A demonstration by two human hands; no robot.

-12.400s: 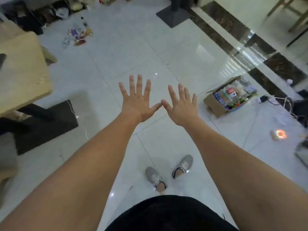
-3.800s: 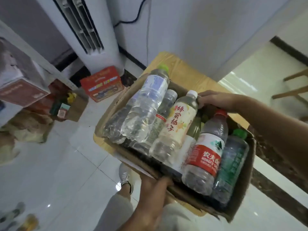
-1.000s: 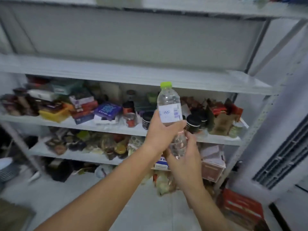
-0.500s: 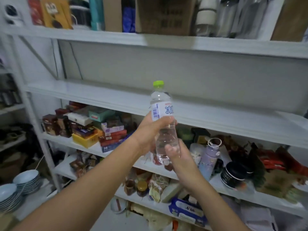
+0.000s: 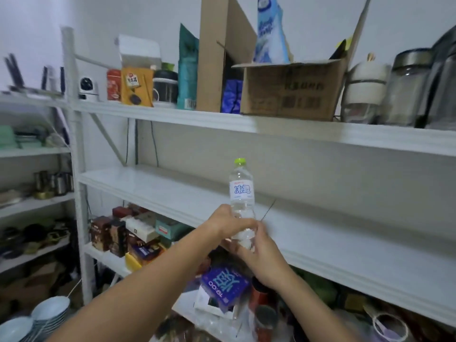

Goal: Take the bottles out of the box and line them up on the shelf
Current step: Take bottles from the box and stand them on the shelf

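While both forearms stretch forward and upward from the bottom corners of the view, the left hand [image 5: 225, 225] curls its fingers round the lower body of a clear bottle [image 5: 241, 193] with a green cap, and the right hand [image 5: 262, 255] grips its base from below. Held upright by both hands, the bottle is in the air, in front of the white middle shelf [image 5: 160, 188].

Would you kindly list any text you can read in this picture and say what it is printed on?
"冰露" (second character less clear): blue print on the label of the bottle.
"10:00", upside down: purple box.
Too blurred to read: print on the orange packet, the cardboard box and the blue-and-white carton.
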